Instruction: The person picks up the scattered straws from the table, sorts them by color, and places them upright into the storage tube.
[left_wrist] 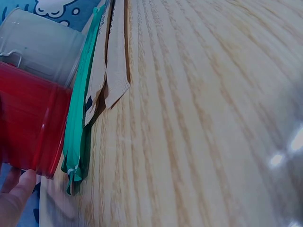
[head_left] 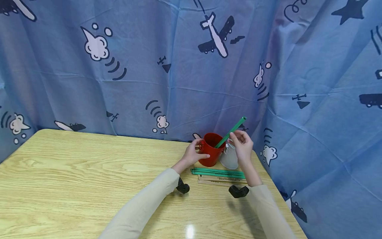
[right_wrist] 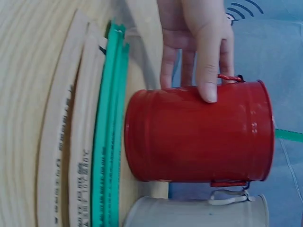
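Observation:
A small red metal bucket (head_left: 209,157) stands near the table's back right corner, its rim up. My left hand (head_left: 192,154) holds its left side, thumb on the front and fingers behind; the right wrist view shows this hand (right_wrist: 201,45) on the bucket (right_wrist: 199,135). My right hand (head_left: 243,146) pinches a long thin green packet (head_left: 237,125), tilted with its lower end inside the red bucket. Beside it stands a white bucket (head_left: 229,159), partly behind the right hand. Several green packets (head_left: 218,172) lie before the buckets, alongside brown paper packets (head_left: 222,182) with dark print.
The wood-grain table (head_left: 89,186) reaches far to the left. A blue curtain (head_left: 134,66) with aeroplane prints hangs close behind the buckets and along the right edge. Black devices (head_left: 238,191) are worn at both wrists.

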`<act>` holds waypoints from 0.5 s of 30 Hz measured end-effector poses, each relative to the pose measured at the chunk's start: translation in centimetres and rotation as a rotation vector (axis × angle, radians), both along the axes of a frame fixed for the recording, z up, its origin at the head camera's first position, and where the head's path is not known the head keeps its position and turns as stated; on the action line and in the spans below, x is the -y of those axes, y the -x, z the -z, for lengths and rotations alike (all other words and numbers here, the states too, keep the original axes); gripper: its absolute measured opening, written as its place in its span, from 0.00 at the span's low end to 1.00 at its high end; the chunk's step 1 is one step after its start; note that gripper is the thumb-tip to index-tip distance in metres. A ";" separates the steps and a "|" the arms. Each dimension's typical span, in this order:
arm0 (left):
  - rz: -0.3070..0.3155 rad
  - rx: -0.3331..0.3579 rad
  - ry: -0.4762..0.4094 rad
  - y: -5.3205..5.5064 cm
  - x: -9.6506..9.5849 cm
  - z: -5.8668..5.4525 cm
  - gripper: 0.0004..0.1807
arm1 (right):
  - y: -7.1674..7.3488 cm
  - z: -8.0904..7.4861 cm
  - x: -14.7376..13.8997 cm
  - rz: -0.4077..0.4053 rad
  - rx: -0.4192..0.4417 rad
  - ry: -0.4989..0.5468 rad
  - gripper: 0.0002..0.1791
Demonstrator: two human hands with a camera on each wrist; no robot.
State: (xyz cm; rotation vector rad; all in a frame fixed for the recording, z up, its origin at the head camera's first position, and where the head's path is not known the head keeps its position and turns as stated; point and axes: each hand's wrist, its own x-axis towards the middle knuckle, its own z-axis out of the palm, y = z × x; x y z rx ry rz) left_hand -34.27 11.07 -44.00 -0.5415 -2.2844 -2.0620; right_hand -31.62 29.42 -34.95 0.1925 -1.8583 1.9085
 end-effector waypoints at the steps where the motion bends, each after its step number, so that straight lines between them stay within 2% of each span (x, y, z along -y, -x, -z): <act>1: -0.001 0.001 -0.002 0.0 0.0 0.0 0.39 | -0.1 0.1 0.1 0.001 0.010 -0.003 0.10; 10: -0.008 0.003 -0.007 -0.1 0.0 -0.1 0.39 | -0.3 1.4 0.3 0.009 0.068 -0.016 0.10; 15: -0.005 -0.007 -0.002 -0.2 0.0 -0.2 0.38 | -0.3 1.8 0.2 0.062 0.095 -0.046 0.12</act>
